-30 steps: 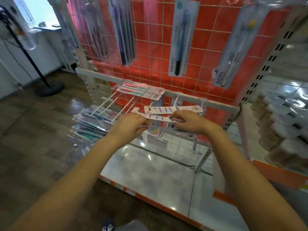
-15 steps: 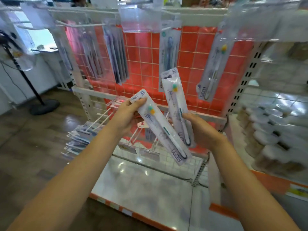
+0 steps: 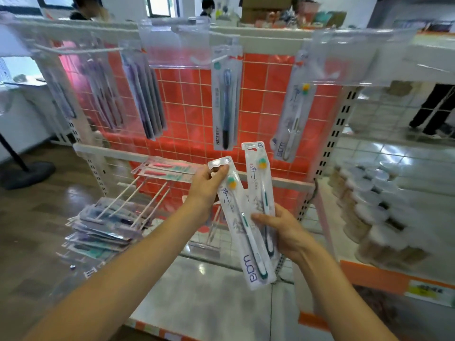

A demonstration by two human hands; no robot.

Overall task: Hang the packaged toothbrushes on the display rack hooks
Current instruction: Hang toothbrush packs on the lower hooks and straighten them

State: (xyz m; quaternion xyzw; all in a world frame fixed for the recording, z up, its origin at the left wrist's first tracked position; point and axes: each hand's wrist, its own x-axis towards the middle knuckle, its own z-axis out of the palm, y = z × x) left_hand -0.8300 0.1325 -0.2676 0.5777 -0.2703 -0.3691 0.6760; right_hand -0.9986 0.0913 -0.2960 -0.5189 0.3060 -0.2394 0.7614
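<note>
Between your two hands are two toothbrush packs, up in front of the red grid wall (image 3: 187, 99). Your left hand (image 3: 209, 183) pinches the top of the front pack (image 3: 240, 225), right by its hang hole. Your right hand (image 3: 283, 230) curls around the lower part of the back pack (image 3: 258, 178) and touches the front one too. Both packs stand almost upright, and the front one leans a little.

These packs look light and thin. The card back should bend easily, and the clear plastic front may be slippery. So I think you should hold each pack near the top, beside the hole, and steady the bottom with your other hand. Don't squeeze hard, or the card may fold.

Up on the rack (image 3: 246, 40) a few packs already hang. One like yours, the hanging pack (image 3: 293, 119), sits on the right, so its hook looks like a good home for these. A dark blue brush pack (image 3: 225, 99) hangs in the middle. Lower down on the left, long white hooks (image 3: 147, 200) stick out, with a pile of packs (image 3: 98, 232) at their ends.

Below is a shiny white shelf (image 3: 209, 303) with an orange edge. Stacked round tubs (image 3: 376, 207) sit on the right. A dark wood floor (image 3: 32, 230) is on the left, and people stand far behind the rack.
</note>
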